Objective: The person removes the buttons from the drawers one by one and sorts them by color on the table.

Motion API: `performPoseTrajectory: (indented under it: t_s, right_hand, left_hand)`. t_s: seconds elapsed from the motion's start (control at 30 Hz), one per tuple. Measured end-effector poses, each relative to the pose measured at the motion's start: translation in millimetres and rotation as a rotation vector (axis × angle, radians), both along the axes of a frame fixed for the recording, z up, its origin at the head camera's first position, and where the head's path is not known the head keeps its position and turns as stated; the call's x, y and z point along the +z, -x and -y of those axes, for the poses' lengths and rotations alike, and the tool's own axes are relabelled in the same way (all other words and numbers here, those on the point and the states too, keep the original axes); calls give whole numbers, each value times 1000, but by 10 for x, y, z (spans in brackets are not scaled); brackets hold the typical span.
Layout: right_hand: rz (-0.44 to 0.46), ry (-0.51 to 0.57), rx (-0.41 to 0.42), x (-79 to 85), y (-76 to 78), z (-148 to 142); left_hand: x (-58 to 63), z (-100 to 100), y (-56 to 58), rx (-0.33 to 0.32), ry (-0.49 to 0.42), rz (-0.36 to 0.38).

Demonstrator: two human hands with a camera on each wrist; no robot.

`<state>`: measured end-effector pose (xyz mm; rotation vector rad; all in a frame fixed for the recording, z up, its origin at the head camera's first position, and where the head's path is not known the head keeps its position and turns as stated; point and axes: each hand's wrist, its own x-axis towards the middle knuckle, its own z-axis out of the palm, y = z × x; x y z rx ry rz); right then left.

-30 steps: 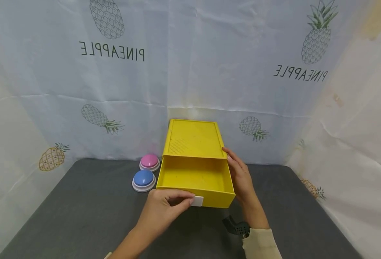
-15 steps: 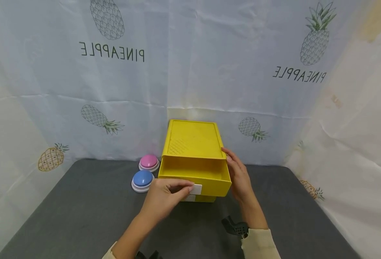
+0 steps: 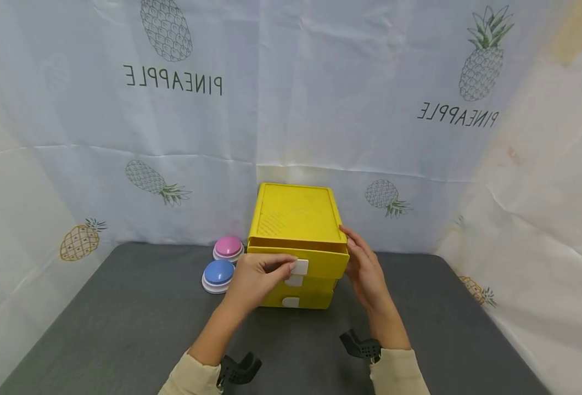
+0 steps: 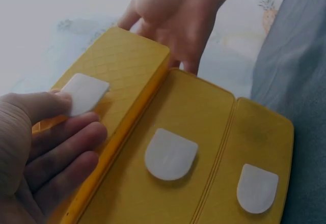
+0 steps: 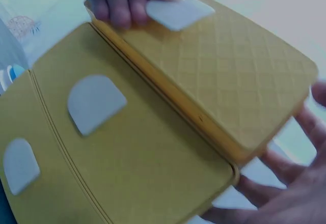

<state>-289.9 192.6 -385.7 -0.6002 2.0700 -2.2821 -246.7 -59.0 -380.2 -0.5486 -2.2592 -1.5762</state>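
A yellow drawer cabinet [image 3: 298,211] with three stacked drawers stands on the table. Its top drawer [image 3: 326,264] juts out a little, with a narrow gap above its front. My left hand [image 3: 257,277] pinches that drawer's white tab handle [image 4: 85,92] between thumb and index finger; the other fingers are loosely bent below it. My right hand [image 3: 366,271] rests along the cabinet's right side, fingers spread, as the right wrist view shows at its edge. White tabs on the middle drawer [image 4: 170,154] and bottom drawer [image 4: 258,188] are untouched, and both these drawers sit flush.
Left of the cabinet stand a pink push button [image 3: 228,247] and a blue push button [image 3: 218,272] on white bases. A pineapple-print cloth [image 3: 311,109] hangs behind the dark grey table [image 3: 123,329] and at its sides.
The top drawer has slid back into the cabinet, from well pulled out to a small gap. My left hand has moved away from me with its handle; my right hand has stayed put.
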Motion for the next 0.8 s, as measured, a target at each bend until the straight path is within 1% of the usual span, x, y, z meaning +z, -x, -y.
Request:
performPoseTrajectory:
  t_s: [0.13,0.23,0.37,0.43,0.57,0.63,0.7,0.8]
  right_hand:
    - [-28,-14,50,4,18,-40]
    - [-55,-51,28,20,2,-39]
    - [-96,-94,-77,9,-27,40]
    - [-132,-102,-131,-3,-29,99]
    - [-191,-143,-245,-4,-33,207]
    - [-195,-165,-294,0,-48,246]
    - [-179,-178,-341,-7,-61,265]
    - [-154,-177,-370,-19,-67,277]
  left_hand:
    - [-3,6,65,-8,-18,-6]
    - [-2,-1,112,-16,-34,-3]
    - [9,-5,182,-32,-77,35]
    - [18,-2,208,-35,-96,52]
    - [12,-14,218,-25,-118,44]
    - [-22,-27,208,-20,-136,42]
    - [-75,-36,197,-30,-181,57]
    - [-181,-24,179,-38,-254,95]
